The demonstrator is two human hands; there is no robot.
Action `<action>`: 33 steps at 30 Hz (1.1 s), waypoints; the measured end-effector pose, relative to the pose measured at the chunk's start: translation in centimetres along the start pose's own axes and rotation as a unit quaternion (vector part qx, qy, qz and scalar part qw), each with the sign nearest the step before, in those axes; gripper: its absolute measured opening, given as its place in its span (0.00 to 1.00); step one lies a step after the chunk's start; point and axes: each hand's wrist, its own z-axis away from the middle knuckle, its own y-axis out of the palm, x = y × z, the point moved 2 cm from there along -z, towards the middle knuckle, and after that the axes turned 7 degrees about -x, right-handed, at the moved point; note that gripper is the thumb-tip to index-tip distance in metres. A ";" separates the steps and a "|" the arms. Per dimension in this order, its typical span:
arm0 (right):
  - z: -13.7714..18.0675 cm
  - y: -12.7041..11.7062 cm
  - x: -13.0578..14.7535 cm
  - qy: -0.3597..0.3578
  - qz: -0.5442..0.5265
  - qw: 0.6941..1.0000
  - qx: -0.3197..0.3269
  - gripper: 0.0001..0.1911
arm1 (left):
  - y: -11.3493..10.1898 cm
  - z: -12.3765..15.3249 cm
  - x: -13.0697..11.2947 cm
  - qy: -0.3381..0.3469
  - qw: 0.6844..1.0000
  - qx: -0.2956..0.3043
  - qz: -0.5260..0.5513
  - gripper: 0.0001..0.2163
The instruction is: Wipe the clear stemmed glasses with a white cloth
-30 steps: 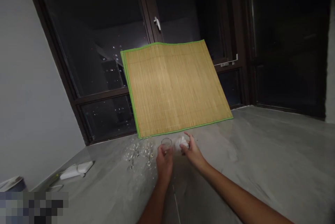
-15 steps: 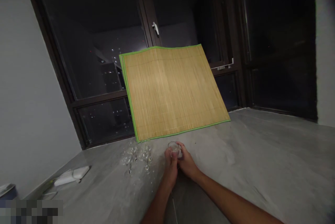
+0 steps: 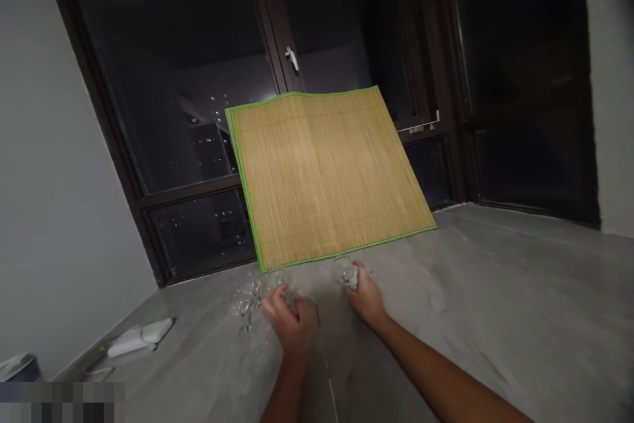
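Observation:
My right hand [image 3: 367,296] is closed on a clear glass [image 3: 341,268], holding it by its right side above the grey surface. Something small and whitish shows at its fingertips; I cannot make out what it is. To the left, my left hand [image 3: 287,316] reaches toward a clear stemmed glass [image 3: 274,276], its fingers apart and slightly blurred. The hand partly covers that glass, and contact between them is unclear. Several more clear stemmed glasses [image 3: 242,303] stand close together just left of this hand.
A bamboo mat with green edging [image 3: 327,179] leans against the dark window [image 3: 163,113] behind the glasses. A white bundle [image 3: 140,337] lies on the grey stone surface [image 3: 495,297] at the left, near a blue container [image 3: 20,368] by the wall.
Both hands were together on the glass. My left hand has let go and moved left to the other glasses, while my right hand keeps the glass, slightly farther right and forward.

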 end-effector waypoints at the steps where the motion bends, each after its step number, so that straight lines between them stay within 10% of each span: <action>1: -0.3 -0.3 -0.2 0.005 0.020 1.000 -0.003 0.34 | -0.3 -0.3 0.4 -0.006 0.999 -0.030 -0.025 0.14; 6: -0.8 -1.1 -0.9 0.040 0.104 0.994 -0.001 0.34 | -0.6 -0.6 3.1 -0.149 0.980 -0.103 -0.083 0.29; 12: -1.2 -1.7 -1.8 0.063 0.145 0.987 -0.022 0.32 | 1.2 0.3 6.6 -0.309 0.950 -0.028 0.005 0.32; 33: 0.5 -2.5 0.4 0.064 0.129 0.989 0.042 0.16 | 2.7 1.5 7.8 -0.324 0.944 0.057 -0.013 0.18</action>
